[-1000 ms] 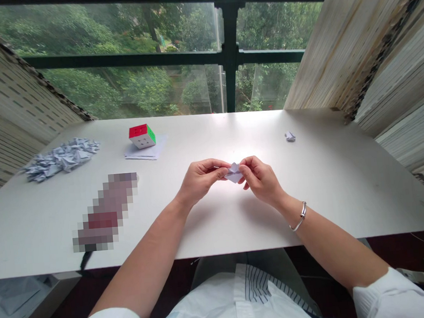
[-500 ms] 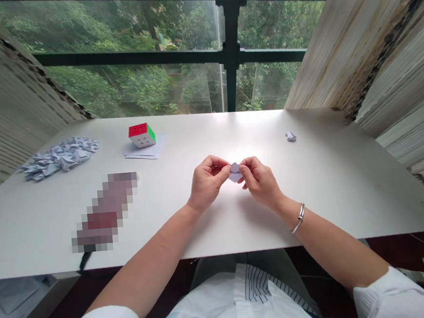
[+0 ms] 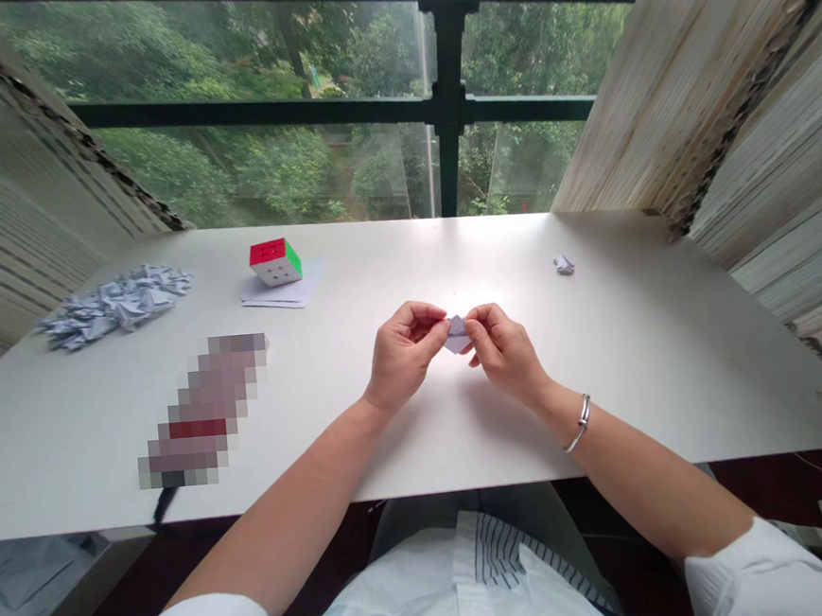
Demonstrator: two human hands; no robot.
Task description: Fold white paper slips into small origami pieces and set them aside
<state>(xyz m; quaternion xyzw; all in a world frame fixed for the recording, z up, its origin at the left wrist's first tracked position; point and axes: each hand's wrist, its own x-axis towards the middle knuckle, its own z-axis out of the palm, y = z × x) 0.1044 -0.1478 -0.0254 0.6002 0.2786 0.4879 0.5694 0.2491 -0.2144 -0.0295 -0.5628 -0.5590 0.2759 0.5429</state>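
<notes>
A small folded piece of white paper is held up over the middle of the table. My left hand pinches its left side between thumb and fingers. On the other side my right hand grips the right edge in the same way, with a metal bangle on that wrist. The fingertips of both hands cover the paper's two side corners, and its lower point shows between them.
On the white table, a pile of folded papers lies far left. A puzzle cube rests on paper sheets. A pixelated object lies front left; one small folded paper sits back right. Behind is a window.
My left thumb and fingertips have shifted slightly right along the folded paper, covering a little more of its upper part. My right hand has hardly moved.
</notes>
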